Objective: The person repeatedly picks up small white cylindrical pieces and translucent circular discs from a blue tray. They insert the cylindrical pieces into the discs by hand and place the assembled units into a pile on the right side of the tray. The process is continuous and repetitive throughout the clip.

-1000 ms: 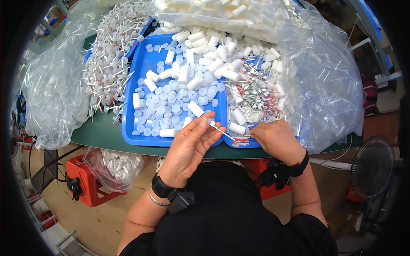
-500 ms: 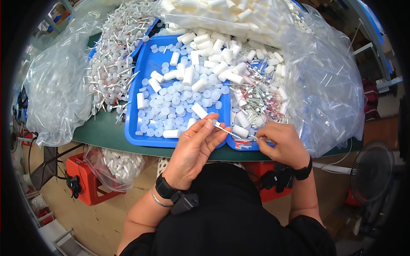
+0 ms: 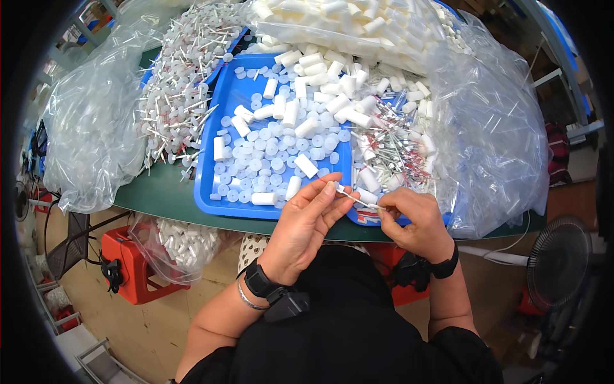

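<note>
In front of me, over the near edge of the blue tray (image 3: 214, 208), my left hand (image 3: 300, 221) is closed in a pinch. It grips one end of a thin pale rod (image 3: 361, 201), with a small whitish piece at the fingertips. The rod slants down to the right. At its other end my right hand (image 3: 412, 221) is closed, thumb and forefinger pinching the tip. Below and behind the hands lie translucent round discs (image 3: 252, 163) and white cylinders (image 3: 306, 166). A second blue tray with thin metal-and-red stemmed pieces (image 3: 393, 144) is beyond my right hand.
To the left, disc-headed stems (image 3: 176, 96) are heaped in another blue tray. Clear plastic bags (image 3: 86, 141) (image 3: 489, 128) flank the trays, and a bag of white cylinders (image 3: 358, 22) lies at the back. A red stool (image 3: 128, 262) and a fan (image 3: 559, 259) stand beside the green table (image 3: 157, 195).
My hands have come closer together along the rod, the left one moving a little right. The whole view has shifted slightly.
</note>
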`<state>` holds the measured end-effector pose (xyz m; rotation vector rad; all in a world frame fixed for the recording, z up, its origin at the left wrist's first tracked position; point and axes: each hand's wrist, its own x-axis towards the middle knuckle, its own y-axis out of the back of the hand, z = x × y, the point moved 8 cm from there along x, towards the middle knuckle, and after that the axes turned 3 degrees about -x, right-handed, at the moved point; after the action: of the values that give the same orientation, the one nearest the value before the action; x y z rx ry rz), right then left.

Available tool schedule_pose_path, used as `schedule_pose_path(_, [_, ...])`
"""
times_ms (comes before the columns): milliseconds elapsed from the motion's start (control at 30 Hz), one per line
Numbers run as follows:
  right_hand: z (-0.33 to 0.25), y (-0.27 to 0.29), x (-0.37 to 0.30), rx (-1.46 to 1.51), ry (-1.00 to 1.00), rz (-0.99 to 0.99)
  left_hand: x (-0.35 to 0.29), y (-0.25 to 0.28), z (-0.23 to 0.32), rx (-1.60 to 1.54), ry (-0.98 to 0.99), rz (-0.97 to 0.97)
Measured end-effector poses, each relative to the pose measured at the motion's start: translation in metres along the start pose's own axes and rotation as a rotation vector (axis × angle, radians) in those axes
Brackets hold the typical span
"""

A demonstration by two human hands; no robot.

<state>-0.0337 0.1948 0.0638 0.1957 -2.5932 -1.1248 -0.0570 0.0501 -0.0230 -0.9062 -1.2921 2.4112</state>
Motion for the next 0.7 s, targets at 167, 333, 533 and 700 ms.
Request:
schedule_pose_path(167, [0.000, 0.001, -0.001, -0.025, 0.020, 0.037, 0.000, 0.004, 0.009, 0.000, -0.067, 0.008])
schedule_pose_path(333, [-0.004, 0.001, -0.001, -0.018, 0.032, 0.075, -0.001, 0.004, 0.009, -0.004, -0.061, 0.026])
schedule_pose_path(533, [-0.007, -0.004, 0.000, -0.002, 0.046, 0.087, -0.001, 0.003, 0.002, 0.005, -0.015, 0.004])
schedule_pose_path(700, [0.023, -0.040, -0.008, 0.595, -0.475, -0.043, -0.004, -0.007, -0.007, 0.082, 0.026, -0.095])
